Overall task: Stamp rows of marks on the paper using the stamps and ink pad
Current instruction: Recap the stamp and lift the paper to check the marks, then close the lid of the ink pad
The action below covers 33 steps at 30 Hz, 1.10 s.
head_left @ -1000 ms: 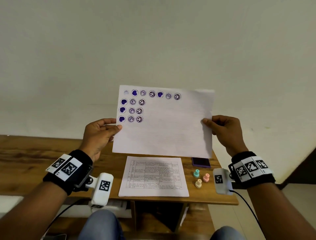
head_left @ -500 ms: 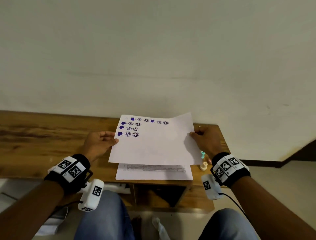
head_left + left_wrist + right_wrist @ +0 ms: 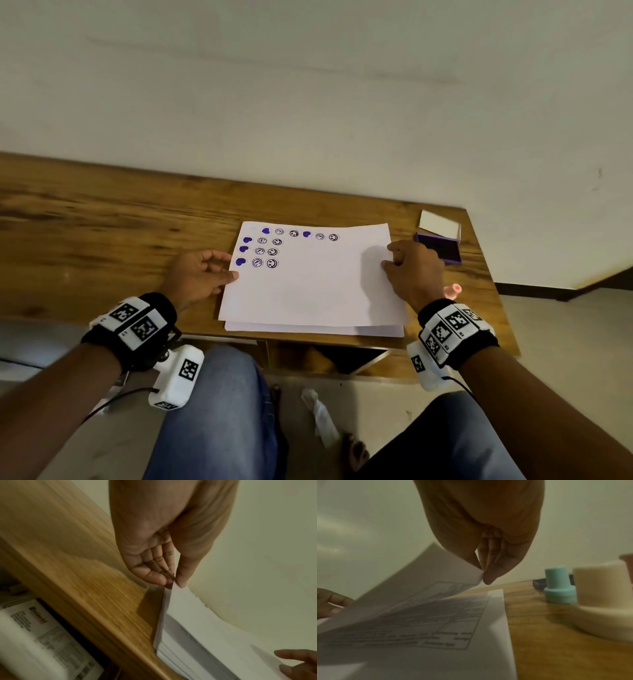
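A white stamped paper (image 3: 308, 284) with purple hearts and smiley marks at its upper left hangs just above a printed sheet (image 3: 315, 330) on the wooden table (image 3: 120, 222). My left hand (image 3: 202, 274) pinches its left edge between thumb and fingers (image 3: 175, 580). My right hand (image 3: 411, 267) pinches the right edge (image 3: 481, 574). The paper (image 3: 412, 588) still curves up off the printed sheet (image 3: 436, 622). The open purple ink pad (image 3: 440, 250) lies right of my right hand. A teal stamp (image 3: 559, 585) and a cream stamp (image 3: 604, 599) stand by the wrist; a pink stamp (image 3: 454, 290) shows past it.
The table's right edge runs close beside the ink pad and stamps. A wall rises behind the table. A white box with printed text (image 3: 34, 642) sits on the shelf under the tabletop. My knees (image 3: 219, 411) are below the front edge.
Both hands have lowered the stamped paper from upright in the air down toward the printed sheet on the table. My view has tilted down.
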Tool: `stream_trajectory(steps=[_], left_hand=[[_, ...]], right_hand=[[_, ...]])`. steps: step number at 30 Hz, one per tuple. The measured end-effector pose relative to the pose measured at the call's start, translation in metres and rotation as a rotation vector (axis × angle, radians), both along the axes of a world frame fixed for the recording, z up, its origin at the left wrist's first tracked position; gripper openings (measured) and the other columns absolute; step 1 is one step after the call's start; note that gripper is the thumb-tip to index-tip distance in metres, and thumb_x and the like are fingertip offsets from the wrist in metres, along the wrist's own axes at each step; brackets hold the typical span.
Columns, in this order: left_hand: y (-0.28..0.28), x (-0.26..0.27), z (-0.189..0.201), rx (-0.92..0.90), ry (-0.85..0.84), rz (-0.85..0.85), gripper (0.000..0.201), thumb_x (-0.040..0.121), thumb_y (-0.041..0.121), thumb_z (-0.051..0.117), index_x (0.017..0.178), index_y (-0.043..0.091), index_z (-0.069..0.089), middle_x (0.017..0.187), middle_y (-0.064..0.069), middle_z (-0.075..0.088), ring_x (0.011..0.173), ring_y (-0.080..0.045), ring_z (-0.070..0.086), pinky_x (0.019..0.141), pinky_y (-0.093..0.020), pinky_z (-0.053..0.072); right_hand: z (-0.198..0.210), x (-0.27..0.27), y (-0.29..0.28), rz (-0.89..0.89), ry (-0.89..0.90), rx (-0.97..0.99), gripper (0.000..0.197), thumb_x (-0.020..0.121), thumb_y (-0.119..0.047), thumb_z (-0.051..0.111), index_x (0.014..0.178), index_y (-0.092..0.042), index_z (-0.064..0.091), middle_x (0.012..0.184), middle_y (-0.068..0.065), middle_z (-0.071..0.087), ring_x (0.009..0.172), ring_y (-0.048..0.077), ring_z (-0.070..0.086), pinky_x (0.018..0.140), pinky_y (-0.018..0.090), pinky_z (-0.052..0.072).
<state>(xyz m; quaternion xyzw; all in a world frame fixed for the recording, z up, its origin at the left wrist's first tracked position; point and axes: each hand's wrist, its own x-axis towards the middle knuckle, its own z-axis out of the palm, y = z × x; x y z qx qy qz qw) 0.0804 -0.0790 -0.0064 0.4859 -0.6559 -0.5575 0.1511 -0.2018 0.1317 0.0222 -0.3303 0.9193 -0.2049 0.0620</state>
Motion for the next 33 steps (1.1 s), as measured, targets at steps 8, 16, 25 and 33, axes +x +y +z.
stream_trajectory(steps=[8,16,25,33], left_hand=[[-0.009,0.011,-0.012,0.002,-0.083,-0.08,0.032,0.076,0.005,0.078,0.106,0.01,0.068,0.082,-0.007,0.073,0.072,-0.014,0.068,0.051,-0.018,0.052],[-0.009,0.008,-0.01,-0.021,-0.144,-0.172,0.037,0.074,0.002,0.078,0.106,0.014,0.066,0.086,-0.009,0.072,0.076,-0.018,0.067,0.058,-0.026,0.051],[-0.009,0.01,-0.009,-0.003,-0.127,-0.16,0.037,0.074,0.002,0.078,0.108,0.013,0.067,0.089,-0.008,0.073,0.078,-0.017,0.068,0.057,-0.025,0.051],[-0.018,0.017,0.003,-0.062,-0.184,-0.134,0.022,0.08,0.016,0.075,0.1,0.016,0.067,0.088,-0.011,0.072,0.077,-0.021,0.069,0.063,-0.029,0.055]], right_hand=[[-0.013,0.002,-0.001,0.041,0.016,0.055,0.024,0.089,-0.02,0.07,0.113,-0.014,0.073,0.109,0.007,0.075,0.101,0.026,0.069,0.081,0.028,0.047],[-0.021,0.001,-0.004,0.063,0.017,0.085,0.023,0.09,-0.02,0.07,0.111,-0.011,0.073,0.108,0.009,0.074,0.097,0.026,0.068,0.077,0.026,0.044],[-0.02,0.005,-0.005,0.055,0.119,0.128,0.036,0.089,-0.039,0.069,0.113,-0.013,0.072,0.119,0.008,0.068,0.102,0.027,0.065,0.075,0.03,0.046],[0.007,-0.013,0.003,-0.075,-0.008,0.06,0.029,0.087,-0.044,0.066,0.092,-0.018,0.078,0.084,-0.002,0.074,0.078,0.018,0.065,0.072,0.028,0.049]])
